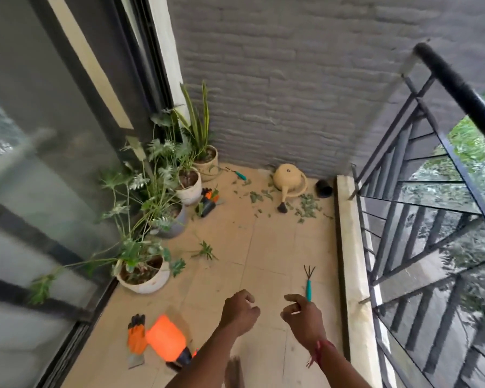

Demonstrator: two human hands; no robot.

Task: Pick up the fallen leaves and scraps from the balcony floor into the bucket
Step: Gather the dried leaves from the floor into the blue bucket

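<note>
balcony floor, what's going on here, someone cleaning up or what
A person stands on the balcony with both hands out in front. The left hand and right hand are loosely curled and hold nothing. The fallen leaves lie scattered at the far end around a tipped yellow watering can. A teal-handled hand rake lies on the tiles just beyond the right hand. No bucket is in view, and nothing has been picked up yet.
</note>
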